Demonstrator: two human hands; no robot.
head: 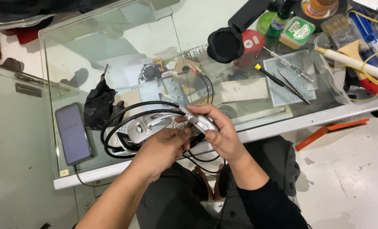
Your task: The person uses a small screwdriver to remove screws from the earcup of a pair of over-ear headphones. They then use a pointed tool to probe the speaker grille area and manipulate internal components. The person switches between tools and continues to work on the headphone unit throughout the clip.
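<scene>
While both hands, left hand (163,146) and right hand (220,133), clamp the silver headset band (163,123), its black cable (121,123) hangs looped, the band apparently not yet taken apart.

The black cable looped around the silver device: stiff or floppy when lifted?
Probably floppy: the black cable hangs in loose curves around the silver device held by the left hand and right hand. Its loops hold round, so likely slightly springy. Probably light and apt to snag.
</scene>
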